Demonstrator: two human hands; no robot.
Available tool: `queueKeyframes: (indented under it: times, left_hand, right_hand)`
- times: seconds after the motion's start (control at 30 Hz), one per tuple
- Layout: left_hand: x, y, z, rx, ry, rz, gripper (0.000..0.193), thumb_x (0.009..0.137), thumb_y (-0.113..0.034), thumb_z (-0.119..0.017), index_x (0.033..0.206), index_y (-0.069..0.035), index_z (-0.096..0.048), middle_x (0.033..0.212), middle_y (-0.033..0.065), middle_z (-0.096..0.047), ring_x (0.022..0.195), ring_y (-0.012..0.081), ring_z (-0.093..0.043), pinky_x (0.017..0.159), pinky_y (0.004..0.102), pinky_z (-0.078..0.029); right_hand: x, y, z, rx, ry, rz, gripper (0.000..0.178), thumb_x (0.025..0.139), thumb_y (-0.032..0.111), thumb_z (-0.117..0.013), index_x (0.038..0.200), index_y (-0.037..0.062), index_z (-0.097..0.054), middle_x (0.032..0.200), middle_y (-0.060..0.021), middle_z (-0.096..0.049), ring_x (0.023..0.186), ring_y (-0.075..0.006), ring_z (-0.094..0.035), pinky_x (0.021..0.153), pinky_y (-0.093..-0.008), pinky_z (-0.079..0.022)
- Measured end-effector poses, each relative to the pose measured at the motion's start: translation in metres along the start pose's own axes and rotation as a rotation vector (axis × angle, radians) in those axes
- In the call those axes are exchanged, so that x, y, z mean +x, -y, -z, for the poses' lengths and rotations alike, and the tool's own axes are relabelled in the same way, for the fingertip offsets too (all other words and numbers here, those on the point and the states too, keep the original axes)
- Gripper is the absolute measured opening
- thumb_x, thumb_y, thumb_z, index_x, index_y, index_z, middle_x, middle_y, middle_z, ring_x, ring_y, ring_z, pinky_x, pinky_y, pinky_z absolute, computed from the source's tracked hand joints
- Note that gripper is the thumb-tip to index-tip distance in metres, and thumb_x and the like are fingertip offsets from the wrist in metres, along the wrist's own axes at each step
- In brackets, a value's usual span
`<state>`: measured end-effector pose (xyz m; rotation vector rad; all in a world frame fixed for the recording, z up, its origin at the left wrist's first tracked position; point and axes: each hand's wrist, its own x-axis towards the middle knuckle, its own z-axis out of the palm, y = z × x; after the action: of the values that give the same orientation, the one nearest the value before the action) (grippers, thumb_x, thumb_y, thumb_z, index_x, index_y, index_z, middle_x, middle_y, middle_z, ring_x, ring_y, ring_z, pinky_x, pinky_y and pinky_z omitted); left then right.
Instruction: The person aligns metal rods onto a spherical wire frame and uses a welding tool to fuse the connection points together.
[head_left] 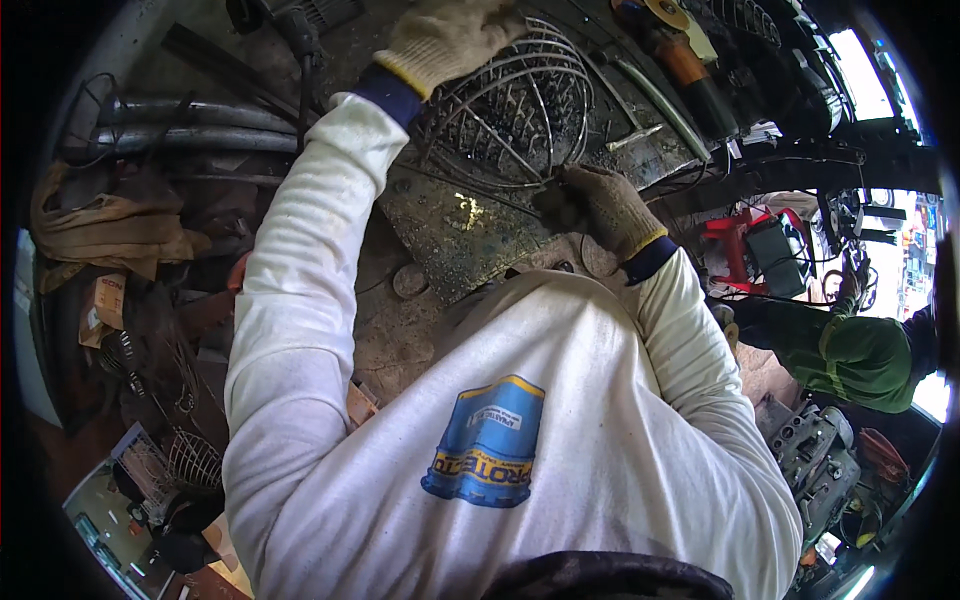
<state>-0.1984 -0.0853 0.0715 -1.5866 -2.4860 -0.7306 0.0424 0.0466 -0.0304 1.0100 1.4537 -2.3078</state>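
Observation:
A round cage of bent metal wire (546,100) lies on a worn metal worktable (455,235) in front of me, with dark bits of metal showing through its bars. My left hand (450,42), in a beige knit glove with a yellow cuff edge, is closed at the cage's far left rim. At the near right rim is my right hand (605,205), gloved the same way with darkened fingertips. Its fingers are curled in around the wire there; their tips are partly hidden.
An angle grinder (690,75) with an orange band lies at the table's far right, beside a metal tube (660,105). Metal pipes (200,125) and a brown cloth (110,230) are at the left. Another person in green (850,350) is at the right, near a red stand (735,250).

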Motion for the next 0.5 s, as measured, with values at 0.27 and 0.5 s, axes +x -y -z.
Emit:
queueKeyframes:
  times: [0.27, 0.5]
  left_hand:
    - [-0.082, 0.037, 0.006, -0.157, -0.38, 0.169, 0.031, 0.097, -0.035, -0.065, 0.114, -0.009, -0.067, 0.102, 0.0107, -0.072, 0.094, 0.0232, -0.07, 0.083, 0.0351, -0.053]
    - [-0.16, -0.007, -0.011, -0.264, -0.495, 0.34, 0.02, 0.095, -0.026, -0.067, 0.099, -0.007, -0.063, 0.088, 0.005, -0.069, 0.078, 0.0188, -0.066, 0.071, 0.0348, -0.051]
  right_hand:
    - [-0.049, -0.011, -0.026, -1.46, -0.272, 0.473, 0.019, 0.09, 0.031, -0.064, 0.1, 0.0168, -0.072, 0.105, -0.0086, -0.065, 0.101, -0.0306, -0.066, 0.082, -0.0414, -0.054]
    - [-0.04, -0.004, -0.038, -1.835, -0.066, 0.297, 0.019, 0.09, 0.025, -0.058, 0.1, 0.012, -0.069, 0.097, -0.0141, -0.068, 0.089, -0.0328, -0.069, 0.077, -0.0436, -0.056]
